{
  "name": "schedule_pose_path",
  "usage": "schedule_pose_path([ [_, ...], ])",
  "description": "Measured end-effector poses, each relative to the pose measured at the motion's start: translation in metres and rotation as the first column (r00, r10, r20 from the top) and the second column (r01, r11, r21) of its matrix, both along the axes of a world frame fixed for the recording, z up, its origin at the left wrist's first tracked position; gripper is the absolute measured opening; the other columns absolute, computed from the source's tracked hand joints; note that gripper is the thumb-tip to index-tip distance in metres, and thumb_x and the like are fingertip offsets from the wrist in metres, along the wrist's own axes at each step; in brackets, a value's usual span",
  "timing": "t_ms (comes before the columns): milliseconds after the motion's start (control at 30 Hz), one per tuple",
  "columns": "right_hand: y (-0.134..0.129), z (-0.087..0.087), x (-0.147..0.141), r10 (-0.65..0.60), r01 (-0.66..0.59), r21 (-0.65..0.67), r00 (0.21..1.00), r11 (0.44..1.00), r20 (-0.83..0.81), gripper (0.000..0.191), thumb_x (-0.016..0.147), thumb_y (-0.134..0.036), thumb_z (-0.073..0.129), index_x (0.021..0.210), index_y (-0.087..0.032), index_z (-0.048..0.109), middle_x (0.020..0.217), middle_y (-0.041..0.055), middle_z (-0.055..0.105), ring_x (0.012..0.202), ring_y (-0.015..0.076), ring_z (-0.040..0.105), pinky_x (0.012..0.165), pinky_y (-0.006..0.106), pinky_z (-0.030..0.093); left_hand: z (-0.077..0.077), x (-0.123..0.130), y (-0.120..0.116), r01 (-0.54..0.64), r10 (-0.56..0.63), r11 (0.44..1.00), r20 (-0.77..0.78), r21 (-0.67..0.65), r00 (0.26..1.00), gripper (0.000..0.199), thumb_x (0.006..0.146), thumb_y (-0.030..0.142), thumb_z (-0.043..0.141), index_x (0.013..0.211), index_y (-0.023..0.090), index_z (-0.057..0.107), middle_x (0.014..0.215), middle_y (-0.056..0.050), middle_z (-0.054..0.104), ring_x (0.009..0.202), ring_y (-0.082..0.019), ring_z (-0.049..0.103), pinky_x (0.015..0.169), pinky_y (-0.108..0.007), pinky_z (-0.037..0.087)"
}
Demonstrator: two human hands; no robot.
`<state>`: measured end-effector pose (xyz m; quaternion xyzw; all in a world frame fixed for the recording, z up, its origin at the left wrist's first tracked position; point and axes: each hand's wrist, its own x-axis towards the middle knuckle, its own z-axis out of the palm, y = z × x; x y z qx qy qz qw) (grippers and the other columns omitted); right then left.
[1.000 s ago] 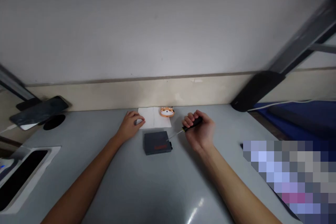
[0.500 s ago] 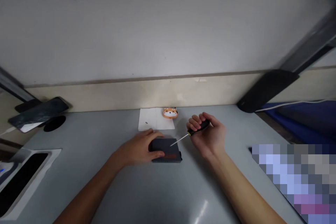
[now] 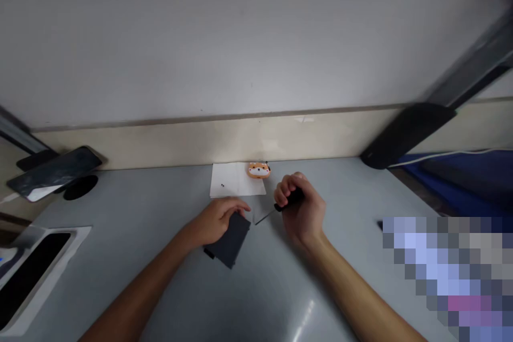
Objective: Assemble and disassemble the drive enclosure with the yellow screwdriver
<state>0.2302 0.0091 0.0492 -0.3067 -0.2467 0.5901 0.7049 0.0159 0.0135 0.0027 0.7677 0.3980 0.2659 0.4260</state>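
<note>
A flat dark grey box lies tilted on the grey table, its upper left part under my left hand, whose fingers grip its far edge. A small black tab sticks out at its lower left. My right hand is wrapped round the black handle of a screwdriver. The screwdriver's thin shaft points down and left, its tip just right of the box and apart from it.
Behind the hands lies white paper with tiny dark specks, and an orange animal-face case on its right part. Phones and a white-edged black tray-like object are at left. A black stand is at right.
The dark box has turned and shifted left, so its tab now faces lower left. My right hand with the screwdriver has moved left, and my left hand has shifted slightly.
</note>
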Motion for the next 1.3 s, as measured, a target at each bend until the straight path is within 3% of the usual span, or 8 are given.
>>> schedule_pose_path([
  [133, -0.007, -0.003, -0.010, 0.078, -0.078, 0.007, 0.997, 0.997, -0.023, 0.030, 0.089, -0.023, 0.060, 0.064, -0.020, 0.043, 0.062, -0.0029, 0.040, 0.048, 0.0089, 0.039, 0.050, 0.029, 0.025, -0.005, 0.007, -0.002, -0.057, 0.057, 0.997, 0.013, 0.055, 0.998, 0.038, 0.097, 0.006, 0.039, 0.104, 0.022, 0.073, 0.107, -0.003, 0.075, 0.100, -0.017, 0.069, 0.093, -0.029, 0.050],
  [367, -0.014, -0.004, -0.013, 0.104, -0.103, 0.039, 0.994, 0.994, -0.022, 0.031, 0.090, -0.025, 0.059, 0.064, -0.020, 0.044, 0.063, -0.0024, 0.039, 0.048, 0.0091, 0.040, 0.051, 0.031, 0.022, -0.002, 0.009, -0.003, -0.140, 0.138, 0.989, 0.043, 0.044, 0.989, 0.030, 0.096, 0.010, 0.046, 0.095, 0.021, 0.074, 0.099, -0.003, 0.075, 0.096, -0.016, 0.068, 0.089, -0.028, 0.050],
  [800, -0.012, -0.005, -0.010, 0.100, -0.099, 0.037, 0.995, 0.994, -0.015, 0.031, 0.091, -0.025, 0.058, 0.064, -0.021, 0.042, 0.063, -0.0027, 0.038, 0.048, 0.0090, 0.038, 0.051, 0.031, 0.021, -0.002, 0.009, -0.002, -0.156, 0.154, 0.987, 0.062, 0.026, 0.986, 0.030, 0.095, 0.008, 0.046, 0.093, 0.021, 0.074, 0.099, -0.002, 0.076, 0.095, -0.016, 0.069, 0.089, -0.028, 0.051],
  [1000, -0.010, -0.006, -0.009, 0.027, -0.028, 0.081, 1.000, 0.996, 0.005, 0.030, 0.090, -0.026, 0.060, 0.065, -0.021, 0.044, 0.064, -0.0027, 0.039, 0.050, 0.0092, 0.040, 0.050, 0.031, 0.023, -0.004, 0.009, -0.001, -0.154, 0.151, 0.987, 0.060, 0.042, 0.987, 0.030, 0.095, 0.009, 0.046, 0.094, 0.021, 0.074, 0.099, -0.002, 0.076, 0.095, -0.016, 0.069, 0.090, -0.029, 0.051],
  [1300, -0.009, -0.005, -0.010, 0.063, -0.063, 0.046, 0.998, 0.997, 0.010, 0.032, 0.089, -0.025, 0.060, 0.064, -0.020, 0.041, 0.062, -0.0034, 0.039, 0.048, 0.0087, 0.039, 0.050, 0.030, 0.023, -0.006, 0.008, -0.001, -0.156, 0.152, 0.986, 0.069, 0.053, 0.986, 0.030, 0.095, 0.010, 0.047, 0.094, 0.021, 0.074, 0.098, -0.002, 0.076, 0.095, -0.016, 0.069, 0.090, -0.028, 0.051],
])
